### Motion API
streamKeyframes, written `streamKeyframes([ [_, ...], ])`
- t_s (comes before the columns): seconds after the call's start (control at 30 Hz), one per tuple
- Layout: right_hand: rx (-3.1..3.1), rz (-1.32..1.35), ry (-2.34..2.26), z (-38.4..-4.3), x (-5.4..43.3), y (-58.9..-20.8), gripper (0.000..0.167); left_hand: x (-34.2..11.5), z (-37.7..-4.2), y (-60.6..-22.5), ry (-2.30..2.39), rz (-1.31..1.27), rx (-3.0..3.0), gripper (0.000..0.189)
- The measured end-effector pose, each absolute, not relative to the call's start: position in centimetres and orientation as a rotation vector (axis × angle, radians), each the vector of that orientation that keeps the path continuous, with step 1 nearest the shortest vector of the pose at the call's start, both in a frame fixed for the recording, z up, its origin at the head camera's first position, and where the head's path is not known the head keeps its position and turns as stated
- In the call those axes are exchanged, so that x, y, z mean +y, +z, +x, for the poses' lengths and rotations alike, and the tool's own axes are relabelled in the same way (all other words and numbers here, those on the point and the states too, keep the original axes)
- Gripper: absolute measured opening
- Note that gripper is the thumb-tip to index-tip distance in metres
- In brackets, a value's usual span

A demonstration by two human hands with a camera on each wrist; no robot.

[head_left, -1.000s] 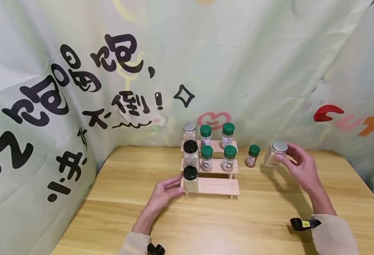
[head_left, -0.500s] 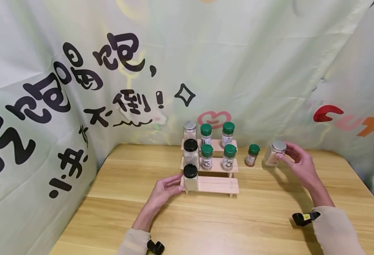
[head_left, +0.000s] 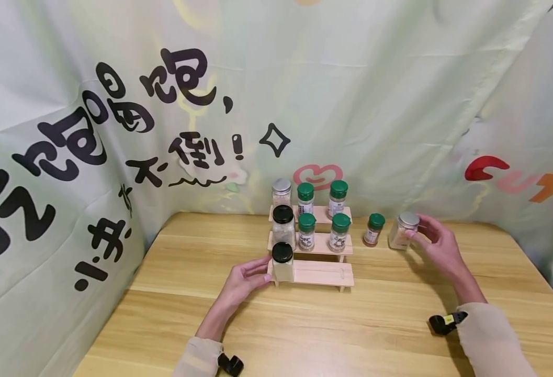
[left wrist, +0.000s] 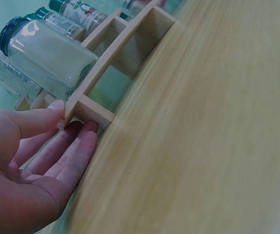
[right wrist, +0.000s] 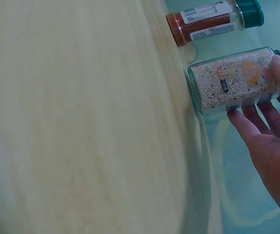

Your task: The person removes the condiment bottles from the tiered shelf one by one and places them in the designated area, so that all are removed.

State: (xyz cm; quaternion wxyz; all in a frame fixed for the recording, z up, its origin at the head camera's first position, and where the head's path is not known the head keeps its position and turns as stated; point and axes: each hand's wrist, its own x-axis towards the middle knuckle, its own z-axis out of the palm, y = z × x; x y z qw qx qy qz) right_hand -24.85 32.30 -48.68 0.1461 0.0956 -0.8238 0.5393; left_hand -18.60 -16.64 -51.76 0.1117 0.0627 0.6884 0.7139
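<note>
My right hand holds a square glass jar with a silver lid at the table's back right. Pale coarse grains fill this jar, and its base is at the tabletop. In the right wrist view the thumb lies near the lid, the fingers along the far side. A small green-capped spice bottle with red contents stands just left of it. My left hand pinches the left end of the lowest step of a three-tier wooden spice rack, thumb on top and fingers below. A black-lidded jar stands on that step.
On the middle step are another black-lidded jar and two green-capped bottles. The top step carries a silver-lidded jar and two more green-capped bottles. A printed curtain hangs right behind the wooden table.
My right hand has lowered the silver-lidded jar onto the table, slightly left, nearer the small red-filled bottle. The left hand has stayed at the rack.
</note>
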Motion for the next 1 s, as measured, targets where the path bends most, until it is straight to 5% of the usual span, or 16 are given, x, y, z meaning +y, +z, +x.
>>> streamKeyframes([
  [0.63,-2.438,0.246,1.545,-24.2,32.7,-47.8,0.059,-16.5,-18.8,-51.5,2.125,0.189,1.975,0.054],
  [1.0,-2.002,0.27,1.949,-21.8,32.8,-45.0,0.042,-16.6,-18.6,-51.7,2.111,0.191,2.004,0.054],
])
